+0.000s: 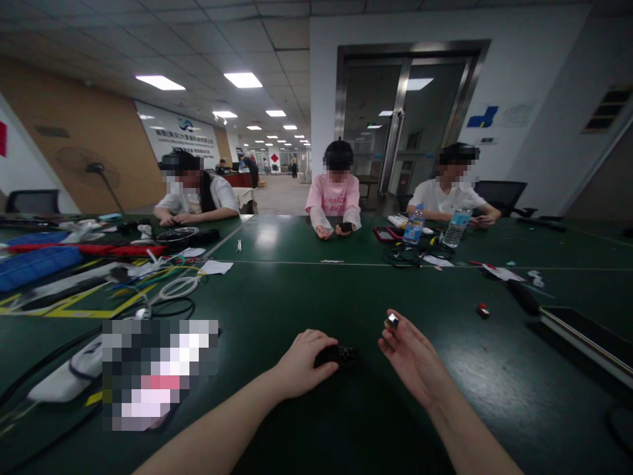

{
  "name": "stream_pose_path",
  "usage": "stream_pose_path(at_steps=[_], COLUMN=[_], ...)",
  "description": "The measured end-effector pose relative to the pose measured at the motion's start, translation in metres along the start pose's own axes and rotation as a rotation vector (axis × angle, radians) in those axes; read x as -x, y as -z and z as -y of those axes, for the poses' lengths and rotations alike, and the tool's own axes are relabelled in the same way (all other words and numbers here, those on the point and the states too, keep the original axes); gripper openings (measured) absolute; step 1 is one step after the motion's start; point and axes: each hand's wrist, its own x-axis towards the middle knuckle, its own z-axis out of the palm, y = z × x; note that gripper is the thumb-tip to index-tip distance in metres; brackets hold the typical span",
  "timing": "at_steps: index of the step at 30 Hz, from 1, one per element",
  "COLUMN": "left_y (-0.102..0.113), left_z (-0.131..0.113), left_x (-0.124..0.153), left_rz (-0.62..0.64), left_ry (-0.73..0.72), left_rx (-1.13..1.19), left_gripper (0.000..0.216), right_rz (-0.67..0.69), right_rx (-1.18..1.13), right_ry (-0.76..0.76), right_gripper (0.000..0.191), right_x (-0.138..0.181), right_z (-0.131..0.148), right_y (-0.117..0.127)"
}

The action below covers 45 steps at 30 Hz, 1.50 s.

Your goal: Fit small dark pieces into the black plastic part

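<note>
My left hand (302,363) rests on the dark green table (306,297), its fingers closed over a small black device (340,356) that sticks out to the right. My right hand (413,356) hovers just right of it, palm turned up, pinching a small shiny silver and black part (392,321) between thumb and fingertips. The two hands are a short gap apart near the table's front edge.
Three people sit across the table handling small items. Cables, a white cord coil (179,287), a blue tray (34,265) and a red bar lie at the left. Two water bottles (414,225) stand at the far side. A small red object (483,310) and a flat dark device (588,333) lie at right.
</note>
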Motion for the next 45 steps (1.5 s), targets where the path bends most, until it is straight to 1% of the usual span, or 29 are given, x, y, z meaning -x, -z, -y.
stream_pose_path(at_steps=[6, 13, 17, 23, 29, 33, 39, 43, 45], left_y=[-0.001, 0.001, 0.001, -0.004, -0.003, -0.002, 0.000, 0.001, 0.001], left_z=[0.001, -0.001, -0.002, 0.004, 0.003, 0.002, -0.001, -0.002, -0.002], left_x=[-0.001, 0.000, 0.000, -0.003, -0.002, -0.001, -0.001, -0.001, -0.001], left_rz=[-0.004, 0.009, 0.004, -0.030, -0.019, -0.007, -0.008, -0.003, -0.007], left_ry=[-0.004, 0.005, 0.007, -0.036, -0.023, -0.007, -0.010, -0.006, -0.008], left_rx=[0.006, 0.005, 0.010, -0.013, -0.004, 0.001, -0.003, 0.007, 0.006], left_gripper=[0.039, 0.041, 0.041, 0.041, 0.041, 0.040, 0.040, 0.040, 0.040], right_rz=[-0.024, -0.016, 0.003, 0.027, 0.043, 0.101, 0.195, 0.232, 0.247], right_rx=[0.019, 0.045, 0.117, 0.230, 0.293, 0.423, 0.602, 0.784, 0.874], right_ry=[0.000, -0.034, -0.024, -0.020, -0.003, 0.014, 0.048, 0.087, 0.131], right_gripper=[0.033, 0.037, 0.036, 0.037, 0.037, 0.036, 0.029, 0.026, 0.023], right_x=[0.000, 0.002, 0.002, 0.002, 0.003, 0.003, 0.004, 0.005, 0.006], right_z=[-0.002, -0.002, -0.006, -0.013, -0.016, -0.019, -0.023, -0.026, -0.027], right_y=[0.001, -0.002, -0.002, 0.000, -0.002, -0.003, -0.005, -0.004, -0.004])
